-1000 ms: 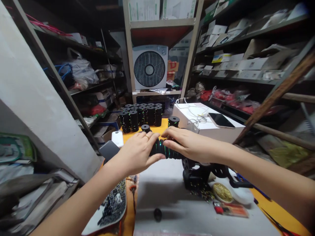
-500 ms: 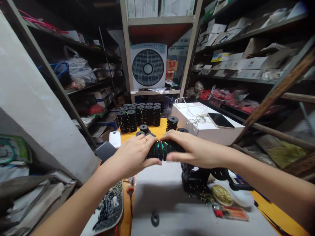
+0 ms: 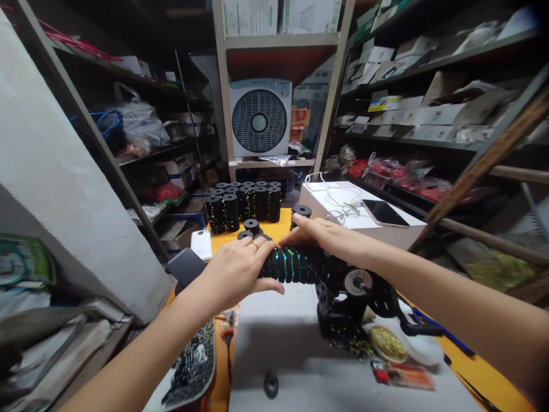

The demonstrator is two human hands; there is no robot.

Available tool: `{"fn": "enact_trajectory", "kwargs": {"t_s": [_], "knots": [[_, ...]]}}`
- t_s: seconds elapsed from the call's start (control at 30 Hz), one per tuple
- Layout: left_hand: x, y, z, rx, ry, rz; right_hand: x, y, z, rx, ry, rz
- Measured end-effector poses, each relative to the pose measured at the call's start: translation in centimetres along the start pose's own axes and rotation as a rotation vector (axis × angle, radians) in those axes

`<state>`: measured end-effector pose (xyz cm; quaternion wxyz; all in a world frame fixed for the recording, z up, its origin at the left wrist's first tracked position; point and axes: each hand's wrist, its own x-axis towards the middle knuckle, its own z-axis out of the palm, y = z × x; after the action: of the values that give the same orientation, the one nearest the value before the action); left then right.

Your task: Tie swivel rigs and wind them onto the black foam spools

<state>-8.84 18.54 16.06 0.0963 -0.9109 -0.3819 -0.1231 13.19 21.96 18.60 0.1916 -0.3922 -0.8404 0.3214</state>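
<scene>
A row of black foam spools (image 3: pixel 295 265), with shiny green and dark bits along them, lies sideways above the grey work surface. My left hand (image 3: pixel 235 263) is wrapped round the row's left end, thumb below. My right hand (image 3: pixel 330 236) is over the row's far side with its fingers stretched out; whether they touch the spools I cannot tell. At the right end of the row stands a black hand-cranked device (image 3: pixel 337 320) with a crank handle (image 3: pixel 422 330). A round disc (image 3: pixel 358 282) on a metal shaft shows below my right wrist.
Stacked black spools (image 3: pixel 259 205) stand at the back. A white box (image 3: pixel 398 234) carries a phone (image 3: pixel 385 212). A dish of gold bits (image 3: pixel 387 343), a red-capped item (image 3: pixel 403 375), a loose black ring (image 3: pixel 270 385) and a tray of dark small parts (image 3: pixel 210 375) lie around.
My right hand has lifted off the front of the row and moved up and back, its fingers straightening. More of the spools and the disc now show. My left hand stays in place.
</scene>
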Motion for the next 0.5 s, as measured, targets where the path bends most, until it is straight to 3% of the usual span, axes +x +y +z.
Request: {"fn": "enact_trajectory", "kwargs": {"t_s": [0.23,0.5], "knots": [[0.0,0.2,-0.4,-0.009,-0.003,0.000,-0.2,-0.3,0.1,-0.157,-0.021,-0.071],[0.0,0.0,-0.6,-0.049,-0.041,-0.011,-2.8,-1.1,2.7,-0.329,0.272,-0.265]]}}
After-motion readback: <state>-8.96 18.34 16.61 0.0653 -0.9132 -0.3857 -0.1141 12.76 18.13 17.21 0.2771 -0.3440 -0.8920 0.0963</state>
